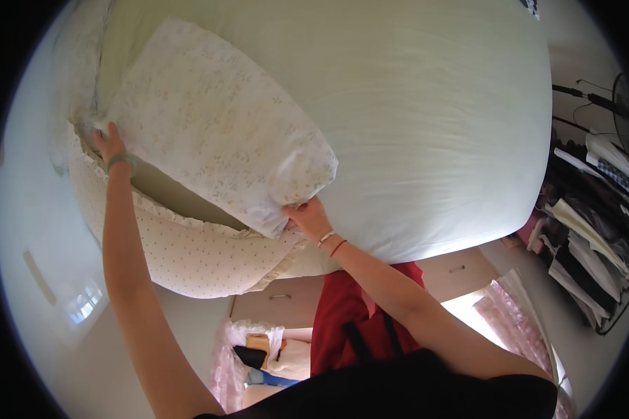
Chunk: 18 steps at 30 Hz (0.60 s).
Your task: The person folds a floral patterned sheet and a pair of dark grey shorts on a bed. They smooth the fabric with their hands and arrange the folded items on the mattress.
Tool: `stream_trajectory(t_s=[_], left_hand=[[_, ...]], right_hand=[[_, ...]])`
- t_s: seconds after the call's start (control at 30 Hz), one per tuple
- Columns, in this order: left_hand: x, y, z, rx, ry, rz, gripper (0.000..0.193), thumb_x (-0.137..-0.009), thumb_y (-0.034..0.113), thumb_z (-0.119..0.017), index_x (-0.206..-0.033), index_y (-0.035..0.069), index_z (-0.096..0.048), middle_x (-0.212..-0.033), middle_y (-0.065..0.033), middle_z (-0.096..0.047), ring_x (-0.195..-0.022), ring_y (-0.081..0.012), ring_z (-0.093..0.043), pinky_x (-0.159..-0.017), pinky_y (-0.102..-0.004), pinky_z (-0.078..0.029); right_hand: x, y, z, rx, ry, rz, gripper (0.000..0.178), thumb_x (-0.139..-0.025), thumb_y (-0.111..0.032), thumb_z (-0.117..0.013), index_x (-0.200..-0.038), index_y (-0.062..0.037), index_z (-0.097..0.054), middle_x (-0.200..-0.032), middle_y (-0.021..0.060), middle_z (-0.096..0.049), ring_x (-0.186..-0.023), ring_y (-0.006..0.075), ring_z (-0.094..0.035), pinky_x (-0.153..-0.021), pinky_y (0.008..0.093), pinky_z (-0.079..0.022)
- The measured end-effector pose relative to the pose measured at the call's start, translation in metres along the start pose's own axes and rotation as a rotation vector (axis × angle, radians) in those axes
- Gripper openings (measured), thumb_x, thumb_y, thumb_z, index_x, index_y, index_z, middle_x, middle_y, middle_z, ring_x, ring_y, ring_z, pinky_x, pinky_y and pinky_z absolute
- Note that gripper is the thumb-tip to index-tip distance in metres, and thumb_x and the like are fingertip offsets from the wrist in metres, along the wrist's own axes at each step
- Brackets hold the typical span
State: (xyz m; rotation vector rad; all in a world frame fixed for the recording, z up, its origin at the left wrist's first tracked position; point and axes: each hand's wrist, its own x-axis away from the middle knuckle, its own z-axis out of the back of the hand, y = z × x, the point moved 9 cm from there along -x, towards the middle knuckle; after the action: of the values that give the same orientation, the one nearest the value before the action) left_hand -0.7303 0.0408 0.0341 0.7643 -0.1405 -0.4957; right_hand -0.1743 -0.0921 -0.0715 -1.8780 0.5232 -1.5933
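A white pillow (210,119) with a small yellowish floral print lies slantwise on the bed. My left hand (112,148) is at its left end, thumb and forefinger around the fabric at the corner; the other fingers are partly hidden. With bent fingers, my right hand (309,218) grips the pillow's near right corner, where the cloth bunches up. Nearer to me lies a cream pillow (196,260) with small dark dots and a ruffled edge, partly beneath the floral one. Pale green sheeting (426,126) covers the bed.
Below the bed's edge are drawer fronts with handles (280,297). An open storage bag (234,363) holds folded clothes. Red cloth (335,314) hangs in front of me. At right stand a rack of clothes (583,244) and a fan (625,105). A glossy white surface (42,230) borders the left side.
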Motion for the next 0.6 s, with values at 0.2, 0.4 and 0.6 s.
stream_trajectory(t_s=[0.2,0.4,0.6], left_hand=[[0.212,0.178,-0.142,0.048,-0.397,-0.811,0.045,-0.1,0.023,-0.052,-0.143,0.011,-0.047,-0.149,-0.0113,-0.044,-0.142,-0.0292,-0.033,-0.116,-0.0407,-0.026],[0.397,0.254,-0.283,-0.162,-0.801,-1.039,0.048,-0.102,0.036,-0.042,-0.149,0.028,-0.038,-0.159,-0.0139,-0.023,-0.146,-0.034,-0.022,-0.118,-0.0446,-0.021],[0.458,0.253,-0.355,-0.422,-0.898,-1.061,0.057,-0.1,0.049,-0.042,-0.152,0.032,-0.029,-0.161,-0.0102,-0.019,-0.148,-0.0296,-0.015,-0.117,-0.053,-0.015]], right_hand=[[-0.01,-0.106,0.111,0.771,0.407,0.731,0.063,-0.079,-0.012,-0.069,-0.136,-0.0028,-0.045,-0.145,0.0145,-0.042,-0.13,0.0323,-0.042,-0.105,0.0454,-0.036],[-0.076,-0.186,0.104,1.332,-0.325,1.004,0.07,-0.082,-0.032,-0.069,-0.144,-0.0129,-0.042,-0.153,0.01,-0.035,-0.143,0.0283,-0.028,-0.115,0.0468,-0.024],[-0.141,-0.222,0.245,1.557,0.197,1.164,0.067,-0.091,-0.047,-0.057,-0.146,-0.0132,-0.04,-0.154,0.008,-0.034,-0.145,0.0261,-0.025,-0.116,0.0508,-0.022]])
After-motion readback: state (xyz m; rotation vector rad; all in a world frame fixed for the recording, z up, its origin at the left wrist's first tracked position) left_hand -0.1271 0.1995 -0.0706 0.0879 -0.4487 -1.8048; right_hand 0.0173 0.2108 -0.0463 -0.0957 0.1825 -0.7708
